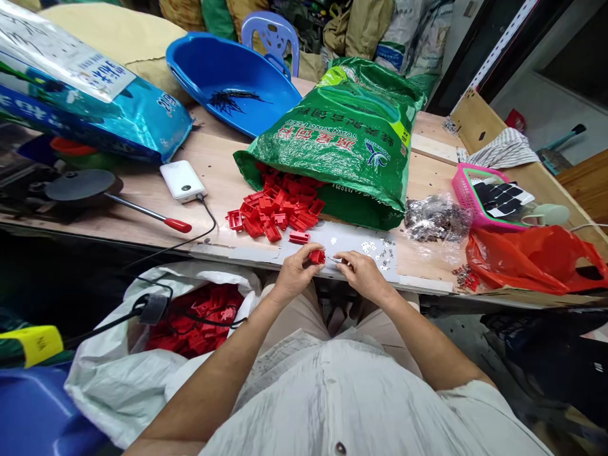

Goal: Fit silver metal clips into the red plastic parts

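My left hand point(295, 273) is closed on a red plastic housing point(316, 256), held at the table's front edge with its opening turned to the right. Just right of it, my right hand point(363, 273) pinches a small thin metal piece point(334, 259), its tip close to the housing; whether they touch I cannot tell. Another red housing point(299, 237) lies on the grey sheet point(342, 234) above my left hand. Small metal parts point(384, 252) and flat white pieces point(367, 247) are spread beyond my right hand. A pile of red housings point(278, 206) spills from a green sack point(342, 133).
A blue basin point(237, 69) holds dark thin strips. A white power bank point(183, 181) trails a cable over the edge. A lever with a red grip point(178, 225) juts out at left. Below stands a white sack point(118, 361) of red parts. A pink basket point(463, 190) and red bag point(536, 259) lie right.
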Demonstrator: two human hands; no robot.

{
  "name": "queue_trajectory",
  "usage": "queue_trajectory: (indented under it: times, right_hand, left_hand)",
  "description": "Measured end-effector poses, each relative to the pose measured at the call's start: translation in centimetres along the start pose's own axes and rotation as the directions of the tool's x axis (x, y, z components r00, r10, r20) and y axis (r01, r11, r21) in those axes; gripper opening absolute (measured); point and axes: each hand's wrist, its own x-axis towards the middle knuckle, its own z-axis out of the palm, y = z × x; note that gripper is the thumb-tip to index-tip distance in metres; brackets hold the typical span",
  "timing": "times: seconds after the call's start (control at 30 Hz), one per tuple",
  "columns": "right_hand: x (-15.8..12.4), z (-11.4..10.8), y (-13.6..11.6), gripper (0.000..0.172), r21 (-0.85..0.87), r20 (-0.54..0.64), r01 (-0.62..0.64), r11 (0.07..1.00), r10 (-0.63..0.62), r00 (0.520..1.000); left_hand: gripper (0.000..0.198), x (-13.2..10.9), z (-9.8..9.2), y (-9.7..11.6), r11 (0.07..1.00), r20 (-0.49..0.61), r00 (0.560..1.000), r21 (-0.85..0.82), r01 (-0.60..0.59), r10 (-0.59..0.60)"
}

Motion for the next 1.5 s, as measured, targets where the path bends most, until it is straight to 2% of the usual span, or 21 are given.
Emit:
queue_trajectory:
  times: [0.13, 0.27, 0.53, 0.73, 0.87, 1.03, 1.13, 1.23, 1.33, 1.37, 1.43, 1.5]
  right_hand:
    - [0.5, 0.2, 0.1, 0.018, -0.044, 0.045, 0.005, 0.999, -0.003, 0.999]
    - [0.8, 0.5, 0.4, 0.019, -0.030, 0.065, 0.022, 0.999, -0.020, 0.998]
    - [1.1, 0.4, 0.1, 0.020, -0.080, 0.117, 0.013, 0.997, -0.003, 0.993]
    - [1.1, 1.2, -1.1, 0.021, -0.246, 0.172, -0.028, 0.969, 0.072, 0.983]
    - [1.1, 2.2, -1.9, 0.022, -0.334, 0.153, -0.076, 0.939, 0.134, 0.979]
    - [0.9, 1.7, -1.4, 0.020, -0.244, 0.112, -0.071, 0.967, 0.101, 0.989]
    - [0.3, 0.7, -1.0, 0.022, -0.123, 0.017, -0.032, 0.992, 0.034, 0.999]
    - [-0.4, -0.4, -1.2, 0.021, 0.051, -0.023, 0.009, 0.999, -0.008, 1.000]
    - [-1.2, -1.3, -2.2, 0.030, 0.217, 0.097, -0.004, 0.976, -0.018, 0.995]
    - [-1.4, -1.5, -2.6, 0.035, 0.247, 0.136, -0.007, 0.969, -0.028, 0.990]
    - [-1.7, -1.7, -3.4, 0.042, 0.260, 0.169, 0.003, 0.966, -0.049, 0.984]
    - [-1.9, -1.8, -4.1, 0.043, 0.236, 0.164, 0.014, 0.972, -0.054, 0.985]
  left_hand:
    - [0.037, 0.5, -0.4, -0.1, 0.988, 0.073, 0.997, 0.153, -0.008, -0.003]
    - [0.037, 0.9, -0.6, 0.1, 0.976, 0.093, 0.996, 0.218, -0.024, 0.004]
    - [0.036, 1.0, -0.7, 0.0, 0.975, 0.099, 0.995, 0.221, -0.034, 0.012]
    - [0.031, 0.9, -0.4, -0.2, 0.976, 0.078, 0.997, 0.213, -0.046, 0.030]
    - [0.031, 0.9, -0.1, -0.5, 0.985, 0.059, 0.998, 0.169, -0.034, 0.024]
    - [0.032, 0.5, -0.1, -0.2, 0.994, 0.038, 0.999, 0.111, -0.010, 0.005]
    - [0.030, -0.4, -0.2, 0.4, 0.996, -0.008, 1.000, 0.082, -0.019, 0.019]
    - [0.030, -1.4, -0.1, 1.5, 0.999, -0.089, 0.996, -0.039, -0.028, 0.025]
    - [0.029, -2.3, 0.2, 2.8, 0.947, -0.147, 0.983, -0.317, 0.055, -0.106]
    - [0.026, -2.5, 0.3, 3.2, 0.892, -0.136, 0.976, -0.442, 0.093, -0.169]
    - [0.021, -2.9, 0.6, 3.9, 0.721, -0.058, 0.959, -0.672, 0.168, -0.278]
    - [0.024, -3.3, 0.9, 4.5, 0.546, 0.042, 0.939, -0.805, 0.234, -0.340]
